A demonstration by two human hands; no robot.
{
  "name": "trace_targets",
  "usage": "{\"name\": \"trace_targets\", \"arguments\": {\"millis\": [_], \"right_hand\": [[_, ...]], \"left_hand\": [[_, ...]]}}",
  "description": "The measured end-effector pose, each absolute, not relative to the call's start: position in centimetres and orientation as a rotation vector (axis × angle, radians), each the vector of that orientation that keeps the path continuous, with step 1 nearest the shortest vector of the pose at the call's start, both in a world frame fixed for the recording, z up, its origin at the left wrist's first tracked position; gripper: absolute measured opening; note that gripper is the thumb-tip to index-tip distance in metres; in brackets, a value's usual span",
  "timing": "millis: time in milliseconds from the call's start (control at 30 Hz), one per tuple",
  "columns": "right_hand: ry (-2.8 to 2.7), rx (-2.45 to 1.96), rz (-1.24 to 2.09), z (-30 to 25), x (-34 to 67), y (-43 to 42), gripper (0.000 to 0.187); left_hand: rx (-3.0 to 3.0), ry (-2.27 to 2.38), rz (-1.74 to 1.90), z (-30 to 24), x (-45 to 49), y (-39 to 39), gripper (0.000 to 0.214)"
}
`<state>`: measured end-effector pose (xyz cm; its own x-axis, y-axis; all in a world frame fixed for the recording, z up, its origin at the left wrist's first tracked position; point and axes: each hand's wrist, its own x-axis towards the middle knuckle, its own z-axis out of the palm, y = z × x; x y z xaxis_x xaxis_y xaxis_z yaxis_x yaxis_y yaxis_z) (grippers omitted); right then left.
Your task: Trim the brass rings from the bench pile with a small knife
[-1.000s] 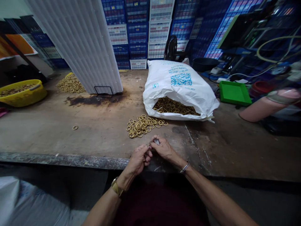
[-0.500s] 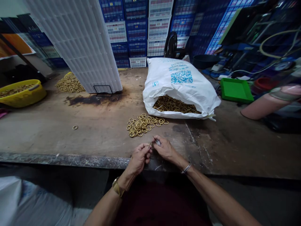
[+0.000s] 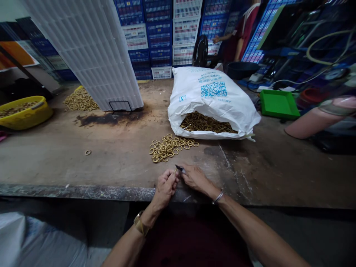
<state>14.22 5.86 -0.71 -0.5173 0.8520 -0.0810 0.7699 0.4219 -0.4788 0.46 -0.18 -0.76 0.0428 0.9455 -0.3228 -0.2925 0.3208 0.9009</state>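
My left hand (image 3: 165,186) and my right hand (image 3: 195,177) meet at the near edge of the worn workbench (image 3: 111,155). The left hand's fingers are curled around a small brass ring, of which only a sliver shows. The right hand pinches a small dark-tipped blade or tool (image 3: 180,169) that points at the left fingers. Just beyond the hands lies a small heap of brass rings (image 3: 168,146). Behind it, an open white sack (image 3: 214,100) lies on its side, full of the same rings.
A lone ring (image 3: 88,152) lies at left. A yellow tub (image 3: 25,112) of rings and a loose ring pile (image 3: 80,99) sit far left beside a white ribbed stack (image 3: 91,52). A green tray (image 3: 279,104) is at right. A person (image 3: 241,31) stands by the crates.
My hands have stayed together at the bench edge; the right hand's tool tip now shows dark and points left. The view tilted slightly, and a person now shows at the back.
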Motion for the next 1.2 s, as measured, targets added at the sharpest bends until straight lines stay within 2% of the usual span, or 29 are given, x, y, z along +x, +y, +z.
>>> {"name": "trace_targets", "arguments": {"millis": [167,300,500,633,733,867,1033,1200], "right_hand": [[-2.416,-1.771,0.376,-1.5,15.7,9.1,0.025],[-2.192,-1.869,0.206,-1.8,16.8,12.0,0.025],[-2.181,-1.908,0.192,-1.7,16.7,15.0,0.035],[-2.232,-1.892,0.240,-1.4,16.2,14.6,0.027],[-2.267,-1.719,0.294,-1.7,16.1,13.0,0.022],[-2.202,-1.456,0.533,-2.3,16.0,10.7,0.019],[-1.720,-1.370,1.126,-1.6,14.5,8.8,0.009],[-1.236,-1.236,1.706,-0.8,12.7,7.3,0.023]], "left_hand": [[0.569,0.966,1.104,0.5,0.5,-0.5,0.034],[0.421,0.926,1.112,0.1,0.4,-0.3,0.034],[0.313,0.936,1.089,-0.6,0.2,0.0,0.029],[0.199,0.871,1.070,-0.7,-0.3,0.2,0.022],[0.167,0.849,1.094,-0.8,-0.5,0.3,0.025],[0.208,0.923,1.123,-0.7,-0.5,0.2,0.026],[0.447,1.032,1.190,-0.6,-0.1,0.7,0.033],[0.756,1.272,1.240,-1.1,0.1,1.8,0.038]]}}
